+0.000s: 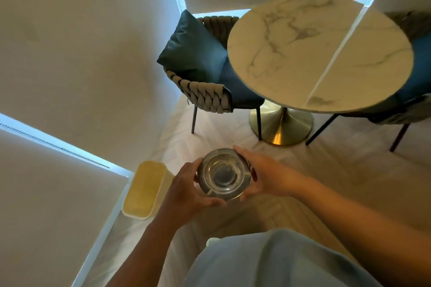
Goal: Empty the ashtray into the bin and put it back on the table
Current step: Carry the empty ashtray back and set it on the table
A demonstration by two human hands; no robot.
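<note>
Two hands: our left hand and right hand clasp the ashtray, fingers curled on its rim
Ashtray: held above the floor; bowl facing us
Bin: just left
Table: well apart

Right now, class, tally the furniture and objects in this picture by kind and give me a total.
Tables: 1, round marble table
Chairs: 2, woven chair and second chair at the right edge
Cushions: 1, dark blue cushion
Bins: 1, pale yellow bin
Ashtrays: 1, metal ashtray, in the grip of left hand and right hand
Total: 6
</note>
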